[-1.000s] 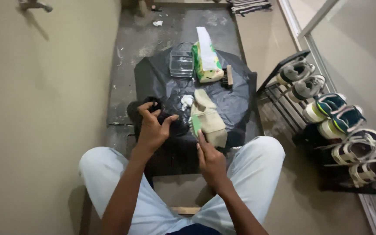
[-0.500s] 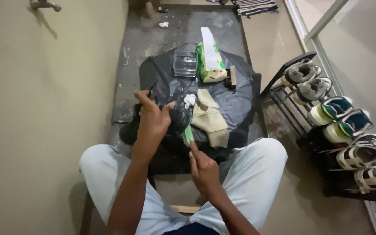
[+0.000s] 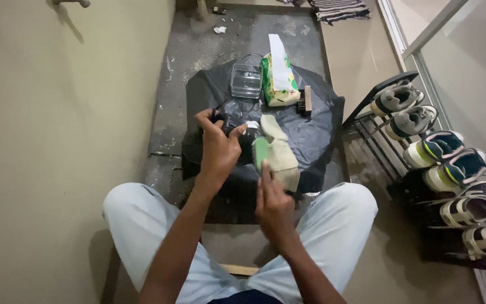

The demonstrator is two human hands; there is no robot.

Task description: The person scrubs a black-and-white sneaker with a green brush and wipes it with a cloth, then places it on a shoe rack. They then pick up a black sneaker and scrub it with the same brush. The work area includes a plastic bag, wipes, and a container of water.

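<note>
Head view shows the left hand [image 3: 217, 147] gripping a black shoe [image 3: 237, 132] over the black bag [image 3: 316, 132] on the floor. Right hand [image 3: 274, 202] grips a green brush [image 3: 261, 151] just beside the shoe. A tan cloth [image 3: 279, 152] lies near.

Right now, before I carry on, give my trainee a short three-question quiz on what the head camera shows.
1. True or false: the left hand grips a dark black shoe.
2. What does the right hand hold: A) a small green brush-like tool, B) a glass jar, C) scissors?
3. Fill in: the clear plastic box sits on the black plastic sheet, to the ____ of the green-and-white tissue pack in the picture.

Key: 1 true; 2 A; 3 left.
</note>
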